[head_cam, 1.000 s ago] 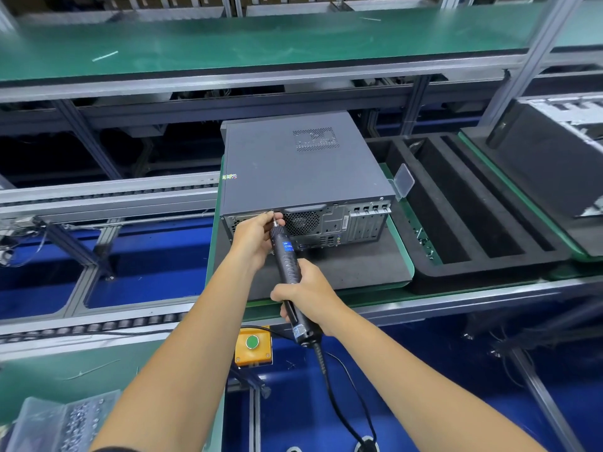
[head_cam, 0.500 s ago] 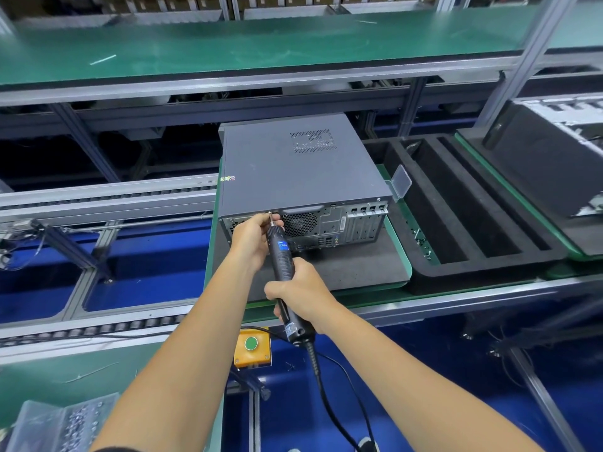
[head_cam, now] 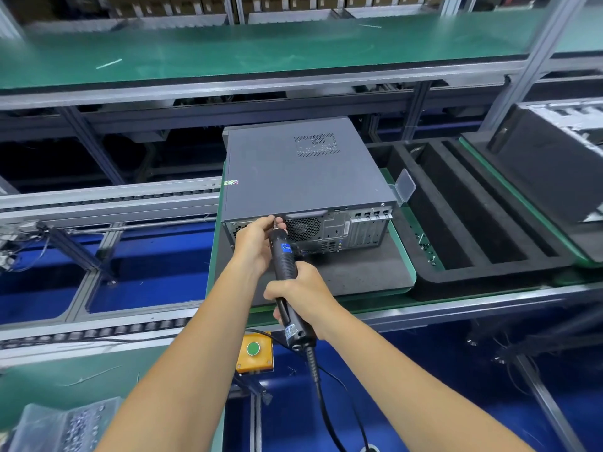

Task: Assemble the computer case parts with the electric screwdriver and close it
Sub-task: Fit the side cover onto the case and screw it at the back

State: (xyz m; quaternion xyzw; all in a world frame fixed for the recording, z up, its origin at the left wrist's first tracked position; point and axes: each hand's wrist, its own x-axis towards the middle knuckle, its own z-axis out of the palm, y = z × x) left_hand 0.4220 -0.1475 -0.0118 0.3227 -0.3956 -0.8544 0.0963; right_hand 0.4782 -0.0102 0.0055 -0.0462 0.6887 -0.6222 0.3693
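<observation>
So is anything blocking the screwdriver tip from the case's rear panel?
Nothing visible. The screwdriver, gripped by the right hand, has its tip at the top rear edge of the case. The left hand pinches round the tip, hiding the contact point.

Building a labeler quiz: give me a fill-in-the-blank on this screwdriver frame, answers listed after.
1. The right hand grips the body of the electric ____.
2. The left hand steadies the tool's tip at the upper rear edge of the computer ____.
3. The case's top panel is already ____, not open.
4. The button on the yellow box below the bench is ____.

Missing words: screwdriver; case; closed; green
</observation>
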